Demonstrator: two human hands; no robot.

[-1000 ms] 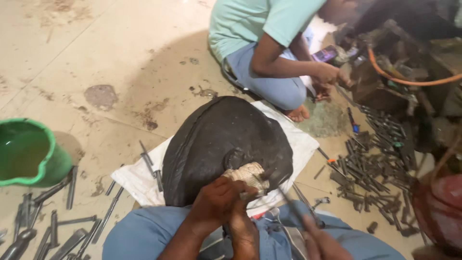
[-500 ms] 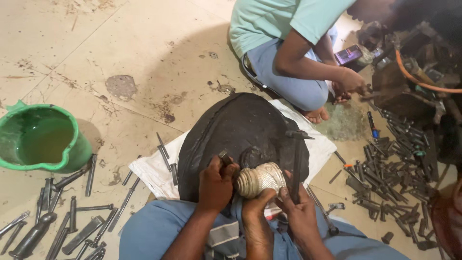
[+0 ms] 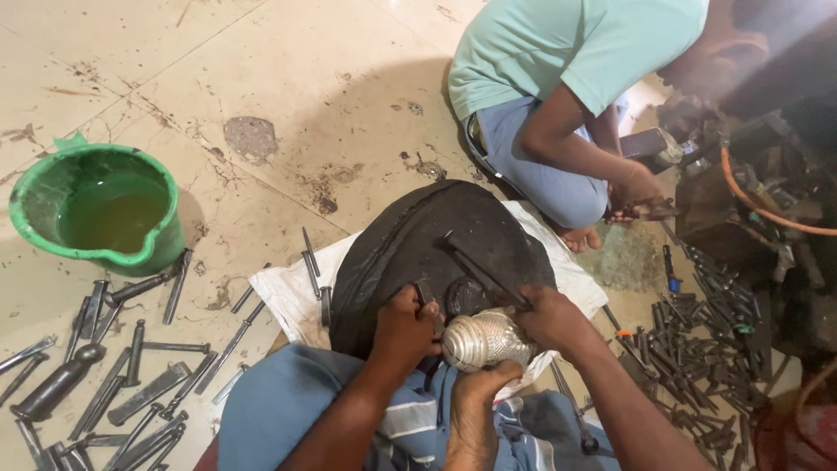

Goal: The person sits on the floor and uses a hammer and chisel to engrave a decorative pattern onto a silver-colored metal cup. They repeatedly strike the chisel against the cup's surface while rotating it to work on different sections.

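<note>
- Stained stone floor (image 3: 288,78) carries everything; the person sits on it with a black rounded mound (image 3: 410,244) just ahead of the knees, resting on a white sack (image 3: 283,296) that keeps it off the floor.
- Embossed silvery metal vessel (image 3: 484,340) lies on its side at the mound's near edge, pressed into the black surface, apparently so the mound props it.
- Left hand (image 3: 403,330) is closed around a short punch (image 3: 425,295), tip set on the mound just beside the vessel.
- Right hand (image 3: 547,318) grips a dark hammer (image 3: 479,269) whose head lies up on the mound, held clear of the vessel.
- What looks like a foot (image 3: 479,392) braces the vessel from below; hard to tell for sure.
- Steel punches (image 3: 113,384) lie spread at the left, within reach, beside a green bucket (image 3: 100,214) of murky liquid.
- More tools (image 3: 689,349) are heaped at the right.
- Another person in a teal shirt (image 3: 567,52) crouches beyond the mound's far edge, hands busy near an orange hose (image 3: 758,205).
</note>
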